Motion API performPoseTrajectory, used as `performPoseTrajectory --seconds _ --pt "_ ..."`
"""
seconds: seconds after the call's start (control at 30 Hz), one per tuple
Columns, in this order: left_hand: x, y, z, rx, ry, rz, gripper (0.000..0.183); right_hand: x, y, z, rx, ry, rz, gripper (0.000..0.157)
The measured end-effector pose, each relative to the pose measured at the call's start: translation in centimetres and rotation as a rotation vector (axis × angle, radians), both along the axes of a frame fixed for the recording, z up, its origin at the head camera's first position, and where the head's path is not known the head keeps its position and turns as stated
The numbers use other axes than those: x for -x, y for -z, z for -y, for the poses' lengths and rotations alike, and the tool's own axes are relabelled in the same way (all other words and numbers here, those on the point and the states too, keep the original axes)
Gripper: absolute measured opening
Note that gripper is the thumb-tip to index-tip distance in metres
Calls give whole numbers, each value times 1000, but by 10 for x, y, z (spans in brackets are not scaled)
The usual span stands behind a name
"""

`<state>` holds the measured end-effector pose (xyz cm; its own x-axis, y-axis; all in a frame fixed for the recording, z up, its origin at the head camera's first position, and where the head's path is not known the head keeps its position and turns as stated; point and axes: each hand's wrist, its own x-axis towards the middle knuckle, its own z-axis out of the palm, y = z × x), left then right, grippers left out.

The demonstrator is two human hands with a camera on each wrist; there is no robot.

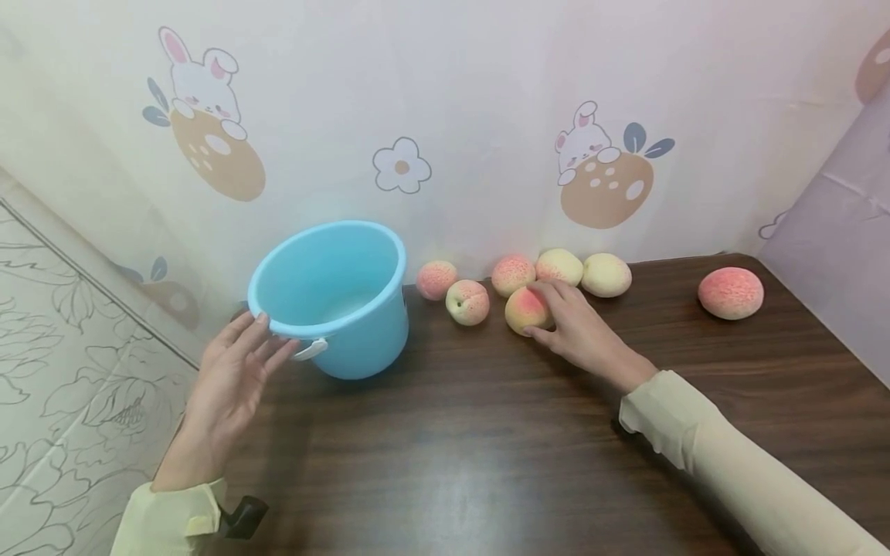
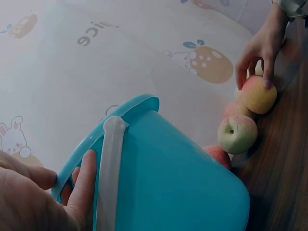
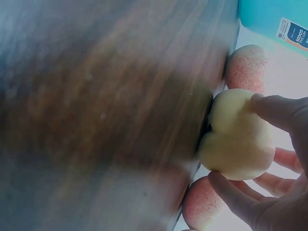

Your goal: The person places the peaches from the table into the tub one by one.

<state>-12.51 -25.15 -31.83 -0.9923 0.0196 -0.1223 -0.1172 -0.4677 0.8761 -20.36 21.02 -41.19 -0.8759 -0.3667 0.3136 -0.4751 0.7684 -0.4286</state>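
The left hand (image 1: 232,372) pinches the blue bucket (image 1: 371,340) at its near-left rim; the right hand (image 1: 575,328) grips a peach (image 1: 523,313) near the far edge of the bench (image 1: 431,432), roomier nearer.

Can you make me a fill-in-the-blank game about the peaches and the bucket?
1. The left grip holds the rim of the bucket, whose handle is coloured ____.
2. In the head view, the bucket stands to the ____ of the peaches.
3. Counting the peach in the right grip, ____ peaches show in the head view.
4. A lone peach lies near the table's far ____ corner.

Missing words: white; left; seven; right.
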Motion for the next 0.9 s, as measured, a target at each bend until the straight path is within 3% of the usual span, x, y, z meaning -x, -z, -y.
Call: performPoseTrajectory --seconds 0.47,0.9 --pt "-2 1 2 -142 28 27 75 0 0 1 11 7 18 63" --pt "-5 2 6 -92 9 63 75 -3 -16 10 34 -13 -41 65"
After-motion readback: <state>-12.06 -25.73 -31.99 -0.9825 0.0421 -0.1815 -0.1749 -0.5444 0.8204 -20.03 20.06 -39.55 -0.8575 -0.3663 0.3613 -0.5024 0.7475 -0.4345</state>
